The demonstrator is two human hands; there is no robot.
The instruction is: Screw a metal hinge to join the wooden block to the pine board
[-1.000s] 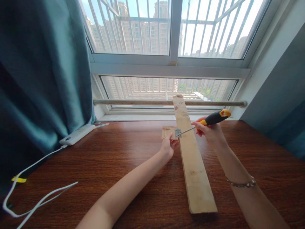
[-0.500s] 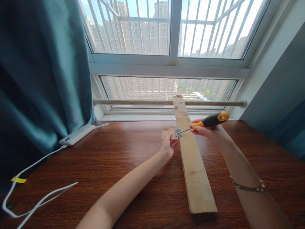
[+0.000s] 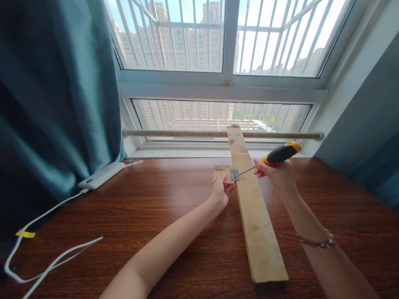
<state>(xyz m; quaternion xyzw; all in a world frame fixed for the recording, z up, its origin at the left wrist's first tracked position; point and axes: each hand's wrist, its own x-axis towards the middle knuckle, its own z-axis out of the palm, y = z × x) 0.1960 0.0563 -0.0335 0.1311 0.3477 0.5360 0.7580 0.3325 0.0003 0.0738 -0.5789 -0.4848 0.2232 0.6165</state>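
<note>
Head view: right hand [image 3: 277, 174] clenched on screwdriver [image 3: 271, 158], tip at small hinge [image 3: 234, 174] on long plank [image 3: 254, 211] lying on worktop [image 3: 156, 216]. Left hand [image 3: 220, 193] pinches small wood block [image 3: 220, 172] beside plank — light, stiff, likely shifts; hold at edge.

Screwdriver [image 3: 272, 158] tip on plank's hinge [image 3: 235, 174]
</note>
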